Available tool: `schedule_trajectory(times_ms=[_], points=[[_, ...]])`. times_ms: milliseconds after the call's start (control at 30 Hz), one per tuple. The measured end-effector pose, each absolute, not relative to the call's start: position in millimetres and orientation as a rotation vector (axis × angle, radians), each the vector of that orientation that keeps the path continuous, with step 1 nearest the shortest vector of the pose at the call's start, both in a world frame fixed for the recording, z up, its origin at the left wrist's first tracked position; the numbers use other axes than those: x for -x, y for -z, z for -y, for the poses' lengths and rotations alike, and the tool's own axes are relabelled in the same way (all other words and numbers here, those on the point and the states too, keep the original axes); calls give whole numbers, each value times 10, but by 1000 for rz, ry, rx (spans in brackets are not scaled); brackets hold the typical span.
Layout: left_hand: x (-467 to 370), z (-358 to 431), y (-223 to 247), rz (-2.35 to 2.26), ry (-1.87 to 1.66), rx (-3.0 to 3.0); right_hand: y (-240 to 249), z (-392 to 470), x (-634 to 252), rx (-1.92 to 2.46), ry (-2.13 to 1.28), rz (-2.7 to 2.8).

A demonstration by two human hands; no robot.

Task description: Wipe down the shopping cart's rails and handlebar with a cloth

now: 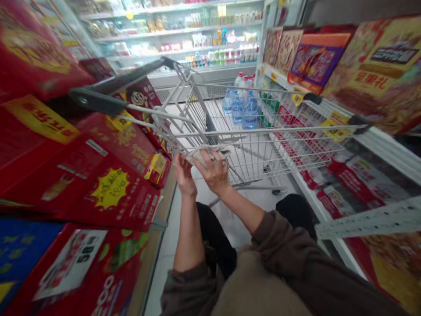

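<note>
A light grey, crumpled cloth (205,154) lies against the near wire side of a metal shopping cart (253,131). My right hand (213,170) is bent round the cloth, its fingers closed over the front of it. Just to the left, my left hand (184,175) is raised beside the cloth's left end, its fingers partly spread near the cart's wires; nothing shows in its palm. The cart lies on its side or is strongly tilted, with its grey handle (121,83) at the upper left.
Red gift boxes (128,193) are stacked close on the left. A shelf (305,193) with bottles and boxed goods runs along the right. Blue-tinted water bottles (243,107) stand beyond the cart, before a lit refrigerated display (184,30). My dark-clad knees are below.
</note>
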State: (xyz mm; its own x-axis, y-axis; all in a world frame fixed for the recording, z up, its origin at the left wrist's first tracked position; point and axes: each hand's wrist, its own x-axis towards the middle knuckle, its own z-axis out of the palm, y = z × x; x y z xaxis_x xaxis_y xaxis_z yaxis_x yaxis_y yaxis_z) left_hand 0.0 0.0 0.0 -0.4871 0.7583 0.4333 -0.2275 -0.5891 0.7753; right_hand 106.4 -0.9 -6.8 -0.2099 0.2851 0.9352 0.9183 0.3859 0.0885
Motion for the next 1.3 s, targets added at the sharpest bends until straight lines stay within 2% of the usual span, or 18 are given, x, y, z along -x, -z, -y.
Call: schedule_trajectory(times_ms=[133, 300, 400, 500, 633, 833, 933, 1067, 1300], points=[[37, 53, -45, -864, -1994, -1207, 555, 83, -1285, 1153, 662, 1803], [-157, 33, 17, -938, -2029, -1125, 433, 95, -1336, 1198, 386, 1894], [-269, 15, 92, -973, -1987, -1072, 369, 21, -1316, 1140, 436, 1936], [-240, 2, 126, -1013, -1928, -1100, 518, 20, -1363, 1159, 461, 1963], [-160, -15, 111, -1040, -1884, -1147, 556, 137, -1465, 1230, 371, 1923], [-399, 60, 91, -1387, -2114, -1312, 249, 35, -1530, 1079, 504, 1809], [-494, 135, 44, -1553, -2265, -1426, 466, 9, -1664, 1087, 498, 1814], [-564, 131, -26, -1458, -2240, -1581, 657, 106, -1878, 1147, 282, 1831], [-804, -92, 1, -1295, -1996, -1540, 164, -146, -1901, 1114, 432, 1729]])
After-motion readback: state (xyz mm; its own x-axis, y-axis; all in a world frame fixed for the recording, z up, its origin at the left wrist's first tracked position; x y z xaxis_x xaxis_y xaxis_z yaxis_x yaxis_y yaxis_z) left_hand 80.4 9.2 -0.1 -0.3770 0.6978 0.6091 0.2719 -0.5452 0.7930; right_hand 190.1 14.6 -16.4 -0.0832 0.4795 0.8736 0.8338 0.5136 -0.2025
